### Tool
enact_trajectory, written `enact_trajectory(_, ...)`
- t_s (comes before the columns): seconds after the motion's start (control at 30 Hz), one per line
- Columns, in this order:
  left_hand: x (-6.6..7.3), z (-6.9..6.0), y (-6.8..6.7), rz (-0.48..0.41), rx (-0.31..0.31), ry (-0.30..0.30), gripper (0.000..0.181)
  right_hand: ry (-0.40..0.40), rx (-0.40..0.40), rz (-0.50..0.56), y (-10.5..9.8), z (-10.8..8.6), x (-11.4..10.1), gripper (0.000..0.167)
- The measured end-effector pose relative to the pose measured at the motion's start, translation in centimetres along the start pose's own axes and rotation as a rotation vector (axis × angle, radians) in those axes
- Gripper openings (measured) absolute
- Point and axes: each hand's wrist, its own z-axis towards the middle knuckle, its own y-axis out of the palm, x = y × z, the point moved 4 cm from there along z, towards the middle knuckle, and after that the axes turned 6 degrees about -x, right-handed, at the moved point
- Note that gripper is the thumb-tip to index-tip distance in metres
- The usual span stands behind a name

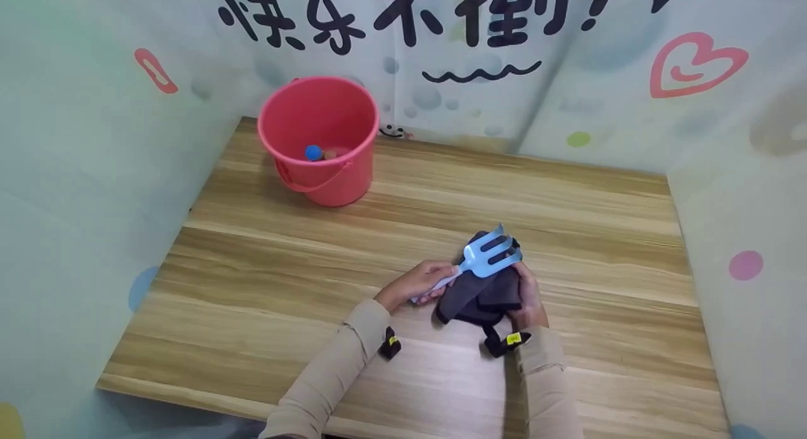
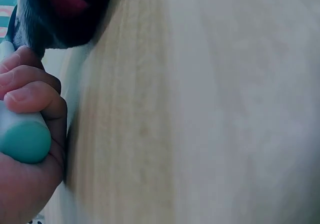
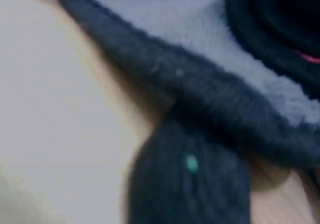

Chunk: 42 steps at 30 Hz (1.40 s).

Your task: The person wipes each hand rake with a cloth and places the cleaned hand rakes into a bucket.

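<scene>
My left hand point(image 1: 425, 280) grips the handle of a light blue garden hand fork point(image 1: 484, 257); its tines point up and to the right. The left wrist view shows curled fingers point(image 2: 37, 96) around the pale handle, with its teal end point(image 2: 26, 143) sticking out. My right hand point(image 1: 531, 297) holds the right edge of a folded dark grey fabric piece point(image 1: 499, 291) with black edging; some of its fingers are hidden. The fork's head lies across the top of this fabric, and contact cannot be told. Reddish lining shows inside a black-edged opening point(image 3: 287, 18) in the right wrist view.
A pink bucket point(image 1: 353, 180) stands at the back left of the wooden table point(image 1: 265, 287), with a blue ball point(image 1: 313, 152) and a brownish thing inside. Printed cloth walls point(image 1: 599, 105) enclose the back and sides. Black wrist-worn devices point(image 1: 389, 344) sit by both sleeves.
</scene>
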Motion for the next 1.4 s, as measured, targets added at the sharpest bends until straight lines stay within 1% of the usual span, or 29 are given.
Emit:
enact_trajectory(0.07,0.0,0.0,0.0,-0.003,-0.004,-0.006,0.031,-0.057,-0.036,0.064,-0.1,0.1,-0.1,0.035)
enact_trajectory(0.2,0.0,0.0,0.0,0.002,-0.009,-0.019,0.031,-0.148,-0.072,0.149,-0.3,0.2,-0.4,0.027)
enact_trajectory(0.37,0.1,0.1,0.3,0.026,-0.014,-0.038,0.032,-0.229,-0.113,0.196,-0.4,0.1,-0.9,0.03)
enact_trajectory(0.47,0.0,0.0,0.2,0.051,-0.013,-0.056,0.032,-0.263,-0.16,0.223,-0.4,0.1,-1.0,0.032)
enact_trajectory(0.53,-0.1,0.0,0.1,0.069,-0.01,-0.069,0.031,-0.271,-0.191,0.257,-0.4,0.2,-1.0,0.031)
enact_trajectory(0.6,-0.1,-0.1,0.1,0.084,-0.004,-0.084,0.031,-0.274,-0.204,0.277,-0.5,0.2,-1.0,0.029)
enact_trajectory(0.67,0.1,-0.2,0.2,0.095,-0.002,-0.096,0.031,-0.283,-0.196,0.292,-0.7,0.2,-1.2,0.027)
enact_trajectory(0.77,0.3,-0.2,0.4,0.106,-0.012,-0.104,0.034,-0.312,-0.155,0.298,-1.0,0.1,-1.6,0.028)
enact_trajectory(0.83,0.3,-0.2,0.4,0.107,-0.023,-0.101,0.037,-0.33,-0.126,0.33,-1.1,-0.1,-1.7,0.028)
enact_trajectory(0.9,0.3,-0.3,0.3,0.094,-0.031,-0.095,0.039,-0.336,-0.099,0.385,-1.2,-0.2,-1.7,0.03)
enact_trajectory(1.0,0.2,-0.2,0.2,0.045,-0.036,-0.075,0.039,-0.304,-0.029,0.469,-1.5,-0.3,-1.7,0.034)
enact_trajectory(1.07,0.1,-0.2,-0.1,-0.012,-0.021,-0.062,0.038,-0.254,0.027,0.483,-1.6,-0.2,-1.6,0.041)
enact_trajectory(1.1,0.1,-0.2,-0.2,-0.046,-0.01,-0.054,0.038,-0.217,0.052,0.471,-1.6,-0.1,-1.5,0.044)
enact_trajectory(1.2,-0.1,-0.2,-0.6,-0.158,0.036,-0.046,0.038,-0.102,0.124,0.372,-1.4,0.3,-1.1,0.046)
enact_trajectory(1.27,-0.2,-0.2,-0.8,-0.203,0.052,-0.042,0.038,-0.007,0.186,0.257,-1.3,0.4,-0.7,0.041)
enact_trajectory(1.33,-0.2,-0.2,-0.8,-0.214,0.049,-0.042,0.038,0.08,0.243,0.135,-1.4,0.3,-0.4,0.035)
enact_trajectory(1.4,-0.2,-0.1,-0.7,-0.199,0.041,-0.039,0.037,0.156,0.275,0.026,-1.5,0.2,-0.1,0.032)
